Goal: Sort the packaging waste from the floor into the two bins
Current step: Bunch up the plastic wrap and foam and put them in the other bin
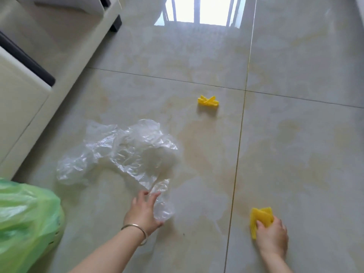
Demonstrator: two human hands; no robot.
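A large crumpled sheet of clear plastic film [126, 150] lies on the tiled floor at centre left. My left hand [142, 210], with a bracelet on the wrist, grips the film's near end. My right hand [272, 236] at lower right closes on a yellow foam net piece [260, 215] that rests on the floor. A second yellow foam net piece [208, 101] lies alone farther away, near the tile joint. A bin lined with a green plastic bag [25, 217] stands at the lower left edge, only partly in view.
A cream sofa or cabinet base [35, 107] with dark feet runs along the left side. The glossy tiles reflect a bright window [199, 10] at the top. Only one bin is in view.
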